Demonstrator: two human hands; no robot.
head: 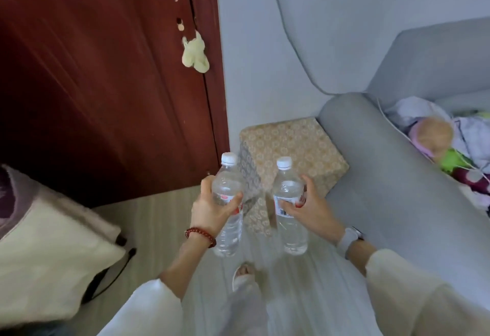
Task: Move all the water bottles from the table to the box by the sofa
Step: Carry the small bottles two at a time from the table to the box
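Observation:
My left hand (212,211) grips a clear water bottle (227,232) with a white cap, held upright. A second clear water bottle (291,235), also white-capped, stands upright in my right hand (311,211). Both bottles hang above the floor, just in front of a beige patterned box (294,147) whose lid is closed. The box stands on the floor against the grey sofa (392,182), beside its armrest.
A dark red wooden door (106,83) with a pale cloth hanging on it stands at the left. A cream cushion (50,256) lies at the lower left. Toys and clothes (445,144) lie on the sofa seat. My foot (245,273) is on the pale floor.

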